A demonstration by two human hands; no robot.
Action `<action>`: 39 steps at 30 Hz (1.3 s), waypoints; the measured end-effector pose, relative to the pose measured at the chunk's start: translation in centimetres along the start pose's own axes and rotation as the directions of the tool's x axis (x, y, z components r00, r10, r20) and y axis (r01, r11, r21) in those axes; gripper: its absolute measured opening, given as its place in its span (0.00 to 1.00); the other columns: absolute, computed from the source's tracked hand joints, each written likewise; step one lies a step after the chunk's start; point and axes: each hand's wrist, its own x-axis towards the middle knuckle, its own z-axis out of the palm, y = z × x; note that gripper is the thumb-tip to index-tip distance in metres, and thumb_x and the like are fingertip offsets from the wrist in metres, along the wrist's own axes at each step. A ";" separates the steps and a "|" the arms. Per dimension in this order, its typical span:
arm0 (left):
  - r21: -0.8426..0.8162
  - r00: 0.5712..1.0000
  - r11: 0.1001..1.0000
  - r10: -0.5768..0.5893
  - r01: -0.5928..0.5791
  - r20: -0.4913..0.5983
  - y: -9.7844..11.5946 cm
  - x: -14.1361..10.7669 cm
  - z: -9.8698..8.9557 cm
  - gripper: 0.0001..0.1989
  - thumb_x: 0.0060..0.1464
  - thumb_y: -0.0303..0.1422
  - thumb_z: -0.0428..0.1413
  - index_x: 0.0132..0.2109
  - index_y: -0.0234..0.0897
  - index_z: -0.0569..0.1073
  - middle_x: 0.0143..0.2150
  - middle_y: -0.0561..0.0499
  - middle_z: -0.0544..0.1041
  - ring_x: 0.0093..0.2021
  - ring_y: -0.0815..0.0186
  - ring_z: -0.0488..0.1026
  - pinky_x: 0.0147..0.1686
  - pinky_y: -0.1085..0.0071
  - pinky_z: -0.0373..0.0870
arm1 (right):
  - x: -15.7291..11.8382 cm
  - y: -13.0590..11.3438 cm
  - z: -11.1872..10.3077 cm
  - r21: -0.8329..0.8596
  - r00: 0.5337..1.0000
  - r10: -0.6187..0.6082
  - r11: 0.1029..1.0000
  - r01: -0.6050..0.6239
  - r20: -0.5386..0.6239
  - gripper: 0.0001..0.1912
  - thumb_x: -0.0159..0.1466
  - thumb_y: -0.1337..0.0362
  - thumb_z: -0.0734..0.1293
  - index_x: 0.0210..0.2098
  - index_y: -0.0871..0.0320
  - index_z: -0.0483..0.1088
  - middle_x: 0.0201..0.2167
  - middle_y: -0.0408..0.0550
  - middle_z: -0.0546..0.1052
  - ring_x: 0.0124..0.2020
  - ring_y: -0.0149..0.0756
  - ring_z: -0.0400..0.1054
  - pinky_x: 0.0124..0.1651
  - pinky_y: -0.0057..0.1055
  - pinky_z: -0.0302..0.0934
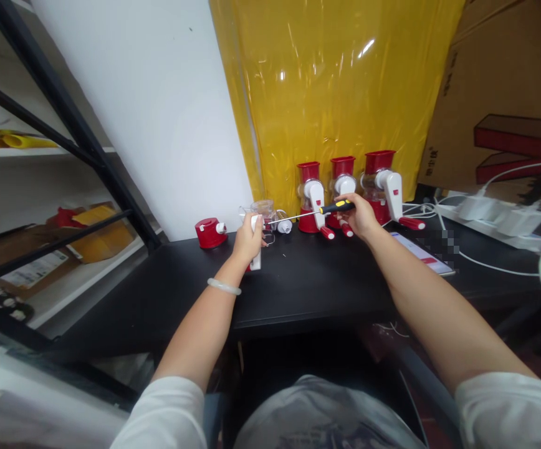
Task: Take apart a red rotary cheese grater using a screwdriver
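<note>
My right hand (359,214) is closed around the black and yellow handle of a screwdriver (337,206). Its long metal shaft runs leftward, and the tip ends at my left hand (248,239). Between the fingers of my left hand is a white crank handle (256,259), mostly covered by the hand. Right behind that hand stands a clear plastic housing (263,208), with a small white fitting (284,226) beside it. A red base (211,232) with a white knob sits to the left of the hand.
Several red and white rotary graters stand along the back, one grater (310,196) nearest the screwdriver. On the right lie a phone (422,253) and a white power strip (495,218) with cables. A black-framed shelf (74,149) borders the black table (196,287) at left.
</note>
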 end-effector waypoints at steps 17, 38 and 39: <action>0.029 1.000 1.000 -0.001 0.001 -0.003 0.0 0.1 0.1 0.20 0.74 0.48 0.46 0.57 0.39 0.71 0.28 0.56 0.76 0.22 0.65 0.77 0.29 0.69 0.73 | 0.0 0.3 0.2 0.049 0.999 -0.007 0.999 0.009 -0.044 0.09 0.53 0.59 0.71 0.31 0.55 0.70 0.28 0.42 0.72 0.24 0.29 0.65 0.25 0.27 0.63; 0.012 1.000 1.000 -0.015 0.015 -0.014 -0.1 0.1 0.1 0.19 0.74 0.48 0.47 0.55 0.39 0.71 0.28 0.57 0.76 0.22 0.66 0.77 0.28 0.70 0.72 | 0.1 0.8 -0.1 -0.092 0.998 -0.044 0.995 0.041 -0.036 0.13 0.59 0.52 0.74 0.31 0.54 0.71 0.19 0.39 0.69 0.17 0.27 0.59 0.18 0.24 0.53; 0.011 1.000 1.000 -0.016 0.017 -0.014 -0.1 0.1 0.1 0.19 0.74 0.48 0.47 0.55 0.39 0.71 0.28 0.57 0.76 0.22 0.66 0.77 0.28 0.70 0.72 | 0.2 0.7 0.1 -0.064 0.999 -0.040 0.997 0.037 -0.035 0.11 0.57 0.55 0.73 0.30 0.54 0.72 0.20 0.40 0.70 0.18 0.27 0.61 0.20 0.24 0.56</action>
